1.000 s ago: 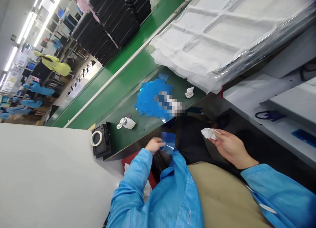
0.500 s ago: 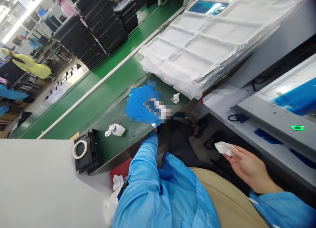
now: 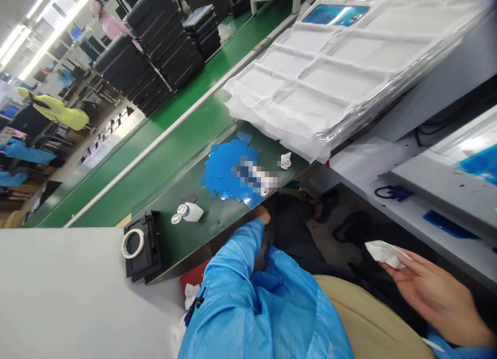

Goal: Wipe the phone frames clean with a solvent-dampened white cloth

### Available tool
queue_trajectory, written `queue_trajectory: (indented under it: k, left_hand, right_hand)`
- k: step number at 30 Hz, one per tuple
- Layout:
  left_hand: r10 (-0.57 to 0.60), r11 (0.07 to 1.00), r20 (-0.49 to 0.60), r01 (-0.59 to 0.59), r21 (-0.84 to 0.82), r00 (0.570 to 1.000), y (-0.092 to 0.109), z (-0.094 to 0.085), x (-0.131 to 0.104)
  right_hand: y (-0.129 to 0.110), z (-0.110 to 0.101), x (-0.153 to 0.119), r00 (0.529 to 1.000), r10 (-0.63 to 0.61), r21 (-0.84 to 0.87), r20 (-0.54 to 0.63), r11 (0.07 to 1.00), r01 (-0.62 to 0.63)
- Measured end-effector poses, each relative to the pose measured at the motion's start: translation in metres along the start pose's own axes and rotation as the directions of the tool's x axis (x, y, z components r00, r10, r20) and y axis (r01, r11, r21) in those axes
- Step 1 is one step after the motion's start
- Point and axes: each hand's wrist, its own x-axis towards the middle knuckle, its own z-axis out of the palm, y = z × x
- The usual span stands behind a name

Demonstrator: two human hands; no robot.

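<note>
My right hand (image 3: 435, 291) pinches a folded white tissue (image 3: 384, 254) between thumb and fingers, at the lower right beside the machine. My left hand (image 3: 262, 214) is at the front edge of the green bench, just below a pile of blue film sheets (image 3: 225, 167); its fingers are hidden from me. A pixelated patch covers the right part of that pile. To its right lies a crumpled white tissue (image 3: 286, 160). Left of the pile, a small white bottle (image 3: 193, 212) has its round metal lid (image 3: 176, 219) flipped open.
A white segmented tray (image 3: 341, 63) under clear wrap, with one blue panel (image 3: 336, 15), fills the upper right. A tape roll (image 3: 132, 243) sits on black trays (image 3: 143, 260). Black cases (image 3: 155, 32) are stacked beyond the green conveyor (image 3: 182, 136). Other people work farther back.
My right hand with the tissue has moved right and slightly down in the view. More of my left hand shows at the bench edge. The whole scene has shifted slightly right and down.
</note>
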Motion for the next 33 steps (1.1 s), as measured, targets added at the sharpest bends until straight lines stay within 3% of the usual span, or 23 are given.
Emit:
queue_trajectory:
  k: [3,6,8,9,11,13,16,18,23,29,33]
  left_hand:
    - [0.062,0.997,0.118,-0.068,0.046,0.991,-0.002,-0.006,-0.029]
    - [0.312,0.949,0.174,-0.313,-0.024,0.934,-0.002,-0.034,-0.073]
    - [0.482,0.876,0.019,-0.481,-0.043,0.876,-0.001,-0.069,-0.095]
    - [0.498,0.865,-0.106,-0.502,-0.006,0.86,0.0,-0.088,-0.101]
    - [0.399,0.914,-0.353,-0.395,0.086,0.846,0.005,-0.127,-0.099]
    - [0.212,0.977,-0.515,-0.162,0.141,0.83,0.014,-0.158,-0.079]
    - [-0.01,0.959,-0.548,0.162,0.231,0.836,0.029,-0.182,-0.035]
    - [-0.103,0.909,-0.501,0.285,0.303,0.86,0.038,-0.188,-0.009]
    - [-0.213,0.835,-0.436,0.395,0.384,0.874,0.05,-0.189,0.022]
    - [-0.278,0.809,-0.344,0.412,0.419,0.897,0.064,-0.196,0.026]
    - [-0.271,0.815,-0.324,0.395,0.424,0.906,0.067,-0.198,0.025]
  right_hand:
    - [0.012,0.017,0.005,0.999,0.012,-0.003,0.046,1.0,-0.012]
    - [0.022,0.04,0.012,0.996,0.031,-0.008,0.082,0.999,-0.031]
    - [0.026,0.057,0.016,0.991,0.052,-0.018,0.122,0.999,-0.05]
    - [0.027,0.066,0.018,0.986,0.061,-0.026,0.153,0.998,-0.058]
    - [0.029,0.081,0.02,0.972,0.063,-0.055,0.226,0.997,-0.052]
    - [0.031,0.094,0.021,0.951,0.039,-0.099,0.305,0.995,-0.009]
    - [0.033,0.109,0.015,0.918,0.001,-0.137,0.396,0.989,0.057]
    - [0.032,0.12,0.008,0.901,-0.004,-0.129,0.433,0.989,0.066]
    - [0.018,0.163,-0.017,0.85,-0.053,-0.063,0.525,0.993,0.1]
    - [0.003,0.223,-0.038,0.833,-0.156,0.149,0.531,0.985,0.089]
    - [0.003,0.24,-0.045,0.831,-0.167,0.19,0.531,0.979,0.075]
